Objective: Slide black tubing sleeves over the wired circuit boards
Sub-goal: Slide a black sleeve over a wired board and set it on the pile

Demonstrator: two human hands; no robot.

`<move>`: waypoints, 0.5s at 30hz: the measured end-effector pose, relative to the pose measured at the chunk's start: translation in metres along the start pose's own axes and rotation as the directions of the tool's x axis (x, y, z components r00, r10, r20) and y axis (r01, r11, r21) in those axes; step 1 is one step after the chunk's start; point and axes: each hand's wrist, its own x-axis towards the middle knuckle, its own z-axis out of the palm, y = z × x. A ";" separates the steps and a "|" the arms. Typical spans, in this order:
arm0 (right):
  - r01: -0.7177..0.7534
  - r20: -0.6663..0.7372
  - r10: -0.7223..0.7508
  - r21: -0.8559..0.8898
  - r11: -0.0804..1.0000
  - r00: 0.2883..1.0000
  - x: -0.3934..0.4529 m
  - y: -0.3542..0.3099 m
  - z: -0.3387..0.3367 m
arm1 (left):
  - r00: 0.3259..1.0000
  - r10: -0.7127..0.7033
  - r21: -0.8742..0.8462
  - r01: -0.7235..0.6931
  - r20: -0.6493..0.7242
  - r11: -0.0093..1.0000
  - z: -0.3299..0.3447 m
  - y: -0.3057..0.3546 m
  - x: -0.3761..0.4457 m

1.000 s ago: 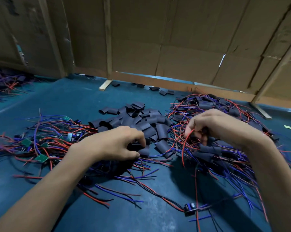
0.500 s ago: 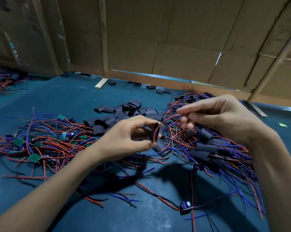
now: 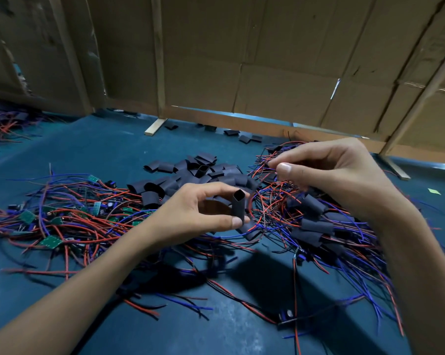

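Head view: both hands raised over a dark teal surface [image 3: 93, 155], sleeve and wires not yet joined.
Left hand [image 3: 190, 211]: pinches one short black tubing sleeve [image 3: 238, 207] between thumb and fingertips, held upright, open squarish end facing up.
Right hand [image 3: 339, 172]: thumb and forefinger pinch thin red and blue wires [image 3: 272, 163]; other fingers curled. Sits just beyond and to the right of the left hand, apart from the sleeve.
Board on those wires: cannot tell which one; a small dark part [image 3: 288, 317] lies on the surface nearer than both hands, on a red wire.
Loose sleeves: pile of flat black tubing pieces [image 3: 190, 172] just beyond the left hand.
Unsleeved stock: tangle of small green circuit boards with red and blue wires [image 3: 62, 216], left of the left hand.
Sleeved stock: heap of wired boards already in black sleeves [image 3: 316, 224], under and beside the right hand.
Backdrop: brown cardboard wall [image 3: 267, 60] beyond both hands.
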 end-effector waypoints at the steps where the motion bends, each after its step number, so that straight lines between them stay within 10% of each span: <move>1: 0.016 -0.043 -0.015 0.010 1.000 0.999 0.001 0.001 0.001 | 1.000 -0.003 -0.003 0.003 0.012 1.000 -0.001 0.000 -0.001; 15: 0.024 -0.088 -0.015 0.095 0.995 0.996 0.002 0.010 0.004 | 0.997 0.078 -0.005 -0.078 -0.017 0.997 0.006 0.005 -0.003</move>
